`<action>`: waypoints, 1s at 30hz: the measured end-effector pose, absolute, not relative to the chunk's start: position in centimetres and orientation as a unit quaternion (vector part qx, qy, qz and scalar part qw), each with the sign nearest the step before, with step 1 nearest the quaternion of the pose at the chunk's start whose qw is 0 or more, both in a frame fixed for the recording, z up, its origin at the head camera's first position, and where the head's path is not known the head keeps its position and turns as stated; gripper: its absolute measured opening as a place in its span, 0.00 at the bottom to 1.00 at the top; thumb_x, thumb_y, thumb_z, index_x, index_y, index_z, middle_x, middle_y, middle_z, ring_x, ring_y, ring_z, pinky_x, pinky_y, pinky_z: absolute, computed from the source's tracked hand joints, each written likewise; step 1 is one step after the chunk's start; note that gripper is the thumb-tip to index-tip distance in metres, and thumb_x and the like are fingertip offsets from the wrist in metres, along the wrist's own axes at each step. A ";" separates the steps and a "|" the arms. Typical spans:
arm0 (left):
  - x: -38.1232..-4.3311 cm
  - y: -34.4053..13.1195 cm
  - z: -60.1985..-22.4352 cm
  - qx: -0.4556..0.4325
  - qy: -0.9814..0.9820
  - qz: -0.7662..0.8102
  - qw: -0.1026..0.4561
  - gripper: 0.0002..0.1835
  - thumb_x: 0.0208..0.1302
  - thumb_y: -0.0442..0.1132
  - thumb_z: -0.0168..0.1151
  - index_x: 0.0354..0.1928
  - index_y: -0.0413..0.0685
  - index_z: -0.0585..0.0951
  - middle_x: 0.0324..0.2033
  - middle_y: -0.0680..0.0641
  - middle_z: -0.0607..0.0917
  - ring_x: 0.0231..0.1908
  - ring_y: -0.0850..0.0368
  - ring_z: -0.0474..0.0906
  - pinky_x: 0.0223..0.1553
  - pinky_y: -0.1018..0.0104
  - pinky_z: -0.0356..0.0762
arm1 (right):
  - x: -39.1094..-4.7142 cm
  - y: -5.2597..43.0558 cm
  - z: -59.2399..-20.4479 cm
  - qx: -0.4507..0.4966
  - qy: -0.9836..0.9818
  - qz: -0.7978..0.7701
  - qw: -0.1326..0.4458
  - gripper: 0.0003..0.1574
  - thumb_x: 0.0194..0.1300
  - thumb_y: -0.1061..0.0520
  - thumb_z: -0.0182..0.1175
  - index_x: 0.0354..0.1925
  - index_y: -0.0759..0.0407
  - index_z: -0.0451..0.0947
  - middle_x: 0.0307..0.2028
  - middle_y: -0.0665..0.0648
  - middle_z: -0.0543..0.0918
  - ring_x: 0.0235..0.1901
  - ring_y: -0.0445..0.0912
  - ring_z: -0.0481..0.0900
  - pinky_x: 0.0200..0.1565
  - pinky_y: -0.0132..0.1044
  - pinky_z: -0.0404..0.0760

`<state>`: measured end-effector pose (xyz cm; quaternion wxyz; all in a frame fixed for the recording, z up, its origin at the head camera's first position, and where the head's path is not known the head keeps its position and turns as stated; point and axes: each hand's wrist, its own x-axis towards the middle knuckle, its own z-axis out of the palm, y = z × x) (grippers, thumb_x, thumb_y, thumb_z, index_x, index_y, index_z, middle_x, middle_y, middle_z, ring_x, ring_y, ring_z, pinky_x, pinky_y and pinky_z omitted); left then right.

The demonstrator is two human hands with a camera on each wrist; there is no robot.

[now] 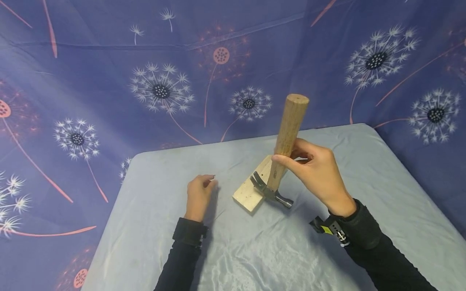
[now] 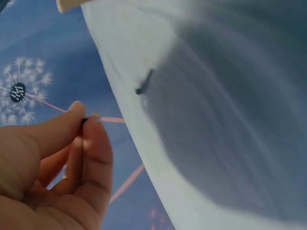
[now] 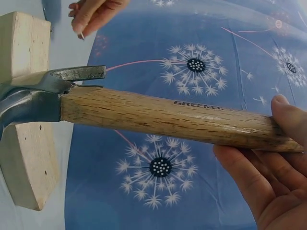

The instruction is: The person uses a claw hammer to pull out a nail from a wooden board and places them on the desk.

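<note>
My right hand (image 1: 316, 171) grips a claw hammer (image 3: 158, 112) by its wooden handle, fingers and thumb around the middle. The handle points up, and the steel head hangs low at the wood block (image 1: 249, 198); whether they touch cannot be told. Several small dark holes or marks dot the pale block, which lies on the cloth. Left of the block, my left hand (image 1: 199, 196) pinches a small nail (image 1: 214, 178) between thumb and forefinger. Only a bit of it shows; the fingertips hide the rest.
Another small dark nail (image 2: 145, 82) lies on the cloth in the left wrist view. A pale blue cloth (image 1: 145, 242) covers the table. Behind its far edge hangs a blue dandelion-print curtain (image 1: 109, 60), which also runs along both sides.
</note>
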<state>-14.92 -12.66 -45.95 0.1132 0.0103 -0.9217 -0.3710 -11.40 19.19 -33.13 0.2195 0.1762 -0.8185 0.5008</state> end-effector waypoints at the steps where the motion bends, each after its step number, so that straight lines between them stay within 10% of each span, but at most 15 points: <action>1: -14.9 -12.9 -46.1 0.018 -0.924 -0.367 0.105 0.13 0.70 0.35 0.73 0.52 0.36 0.89 0.42 0.38 0.89 0.44 0.41 0.87 0.47 0.47 0.85 | -11.4 19.2 -33.1 0.176 -0.819 0.500 0.219 0.19 0.66 0.57 0.78 0.54 0.52 0.89 0.38 0.48 0.91 0.37 0.39 0.87 0.42 0.32 0.84; 30: -13.3 -13.7 -47.3 0.061 -0.942 -0.328 0.038 0.16 0.68 0.37 0.74 0.50 0.29 0.88 0.43 0.34 0.88 0.49 0.36 0.85 0.53 0.43 0.81 | -12.4 19.3 -34.0 0.193 -0.851 0.464 0.155 0.19 0.72 0.49 0.73 0.58 0.47 0.87 0.43 0.47 0.90 0.40 0.41 0.85 0.39 0.35 0.81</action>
